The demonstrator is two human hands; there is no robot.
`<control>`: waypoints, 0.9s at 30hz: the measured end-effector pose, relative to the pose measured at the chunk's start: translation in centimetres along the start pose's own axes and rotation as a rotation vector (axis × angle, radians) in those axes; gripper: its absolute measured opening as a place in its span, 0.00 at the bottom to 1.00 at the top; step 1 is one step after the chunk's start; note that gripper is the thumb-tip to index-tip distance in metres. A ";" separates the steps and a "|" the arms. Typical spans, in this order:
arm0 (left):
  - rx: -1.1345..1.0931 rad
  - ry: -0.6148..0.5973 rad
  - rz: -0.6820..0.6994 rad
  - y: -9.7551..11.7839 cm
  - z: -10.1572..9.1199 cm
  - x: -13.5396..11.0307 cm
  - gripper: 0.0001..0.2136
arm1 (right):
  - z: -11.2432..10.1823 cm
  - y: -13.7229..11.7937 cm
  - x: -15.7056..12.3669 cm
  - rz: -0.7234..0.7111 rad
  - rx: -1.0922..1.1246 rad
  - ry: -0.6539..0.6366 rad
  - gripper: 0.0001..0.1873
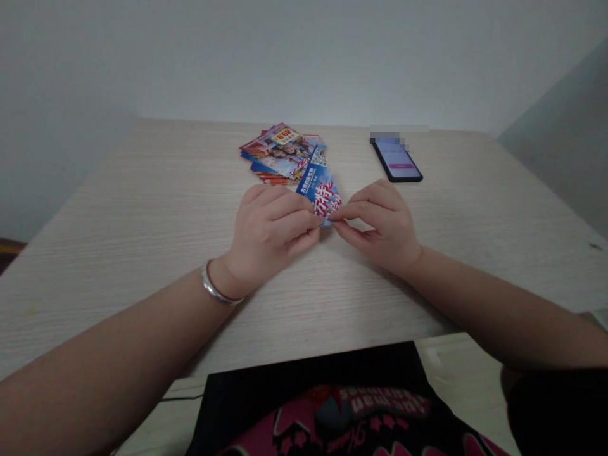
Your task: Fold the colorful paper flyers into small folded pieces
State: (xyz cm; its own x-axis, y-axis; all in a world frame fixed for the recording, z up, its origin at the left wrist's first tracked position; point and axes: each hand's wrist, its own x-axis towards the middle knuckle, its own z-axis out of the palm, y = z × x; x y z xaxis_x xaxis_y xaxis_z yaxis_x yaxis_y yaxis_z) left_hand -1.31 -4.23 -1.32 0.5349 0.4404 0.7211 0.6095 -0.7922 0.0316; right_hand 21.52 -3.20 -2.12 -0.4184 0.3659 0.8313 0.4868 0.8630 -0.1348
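Observation:
A small blue, red and white printed leaflet (319, 188) is pinched between both of my hands just above the wooden table (142, 209). My left hand (268, 231), with a silver bangle on its wrist, grips the leaflet's near left edge with curled fingers. From the right, my right hand (380, 221) pinches the same near edge between thumb and fingers. Just behind the held leaflet lies a fanned pile of colourful leaflets (280, 152).
A black phone (396, 161) with a lit screen lies flat at the back right of the table. A plain white wall stands behind the table. The table's near edge runs across my lap.

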 end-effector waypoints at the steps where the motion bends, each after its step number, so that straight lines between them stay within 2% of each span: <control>1: -0.003 0.014 0.006 0.0 0.0 0.0 0.09 | 0.0 0.0 0.0 -0.006 -0.007 0.001 0.03; 5: 0.049 0.026 0.053 0.1 0.0 0.1 0.07 | -0.1 0.1 0.1 -0.078 -0.025 0.008 0.03; 11: 0.089 0.008 0.053 0.1 -0.2 0.2 0.10 | -0.2 0.2 0.1 -0.110 -0.082 0.001 0.02; 15: 0.082 0.043 0.081 0.1 -0.2 0.2 0.10 | -0.2 0.4 0.1 -0.100 -0.075 0.011 0.01; 27: 0.147 -0.023 0.083 0.0 -0.3 0.0 0.11 | -0.5 0.3 0.1 -0.075 -0.119 -0.037 0.04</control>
State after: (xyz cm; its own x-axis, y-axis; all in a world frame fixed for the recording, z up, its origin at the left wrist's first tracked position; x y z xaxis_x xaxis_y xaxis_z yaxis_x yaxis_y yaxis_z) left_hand -1.51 -4.32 -1.05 0.5992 0.3874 0.7006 0.6412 -0.7563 -0.1301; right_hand 22.06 -3.09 -1.82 -0.4839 0.3162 0.8160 0.5395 0.8420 -0.0063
